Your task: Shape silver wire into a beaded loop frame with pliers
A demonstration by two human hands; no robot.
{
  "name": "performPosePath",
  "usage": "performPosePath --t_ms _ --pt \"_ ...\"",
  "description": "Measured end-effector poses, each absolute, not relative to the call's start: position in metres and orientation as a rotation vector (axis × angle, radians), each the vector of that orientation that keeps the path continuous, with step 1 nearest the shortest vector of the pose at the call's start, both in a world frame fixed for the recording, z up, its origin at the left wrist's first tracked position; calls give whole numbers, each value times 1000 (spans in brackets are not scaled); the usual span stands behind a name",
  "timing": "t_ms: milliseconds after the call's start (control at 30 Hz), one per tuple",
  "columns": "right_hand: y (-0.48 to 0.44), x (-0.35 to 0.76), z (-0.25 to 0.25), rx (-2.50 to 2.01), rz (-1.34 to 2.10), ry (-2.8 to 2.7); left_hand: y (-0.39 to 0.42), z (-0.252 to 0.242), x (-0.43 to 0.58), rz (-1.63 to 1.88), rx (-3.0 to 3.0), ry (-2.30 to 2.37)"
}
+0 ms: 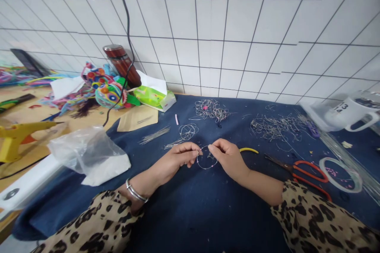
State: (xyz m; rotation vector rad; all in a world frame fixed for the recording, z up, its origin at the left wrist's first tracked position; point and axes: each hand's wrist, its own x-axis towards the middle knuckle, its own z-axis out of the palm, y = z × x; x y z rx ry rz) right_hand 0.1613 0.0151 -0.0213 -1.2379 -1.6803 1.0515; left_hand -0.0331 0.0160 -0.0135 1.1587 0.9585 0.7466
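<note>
A thin wire ring with small pink beads point(205, 168) is held up between both hands over the dark blue cloth point(190, 213). My left hand point(181, 158) pinches its left side between thumb and fingertips. On the upper right of the ring, my right hand point(227, 156) pinches the wire with thumb and forefinger. From behind my right hand sticks out a yellow curved handle point(249, 150), whose other end is hidden. Just beyond my left hand lie wire rings point(189, 131) and a bundle of straight wires point(154, 135).
Tangled beaded wire point(211, 110) and loose wire point(274, 125) lie further back. Orange-handled scissors point(310, 170), a round dish with pink beads point(341, 174) and a white mug point(352, 112) are at right. A plastic bag point(89, 146) and yellow glue gun point(18, 138) are at left.
</note>
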Motion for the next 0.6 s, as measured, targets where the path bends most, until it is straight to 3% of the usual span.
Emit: performPosePath --t_ms 600 --pt "22 160 -22 -1356 876 -1597 9 -18 -26 858 1536 1005"
